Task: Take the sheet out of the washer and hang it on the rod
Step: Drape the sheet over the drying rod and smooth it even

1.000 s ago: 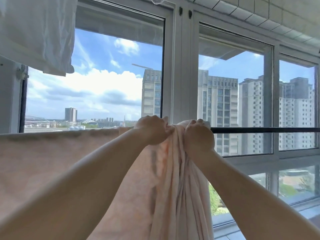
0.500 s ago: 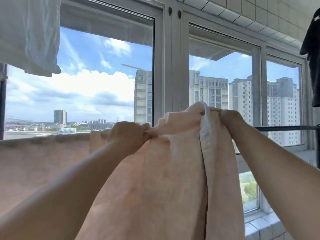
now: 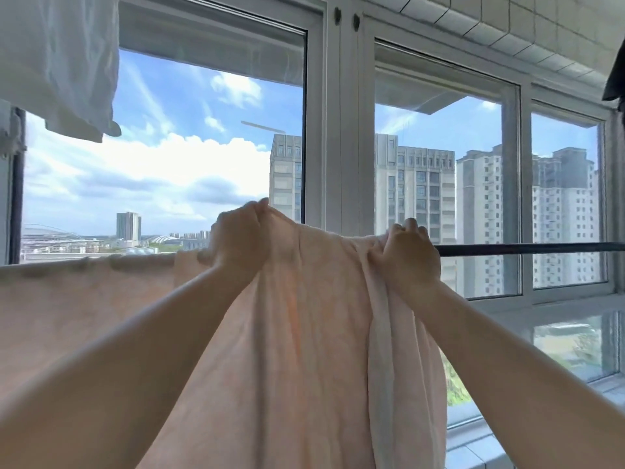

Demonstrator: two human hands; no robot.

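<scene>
The window (image 3: 338, 130) fills the background: flat glass panes in pale, smooth frames. Your pale pink sheet (image 3: 304, 333), a soft, crinkled woven fabric, hangs draped over the rod (image 3: 527, 248), a thin, dark, straight bar running right from the fabric's edge. A white cloth (image 3: 57, 59) hangs upper left. Your left hand (image 3: 241, 236) has its fingers closed, pinching the sheet's top fold raised. Your right hand (image 3: 409, 255) is fisted around bunched fabric at the rod.
</scene>
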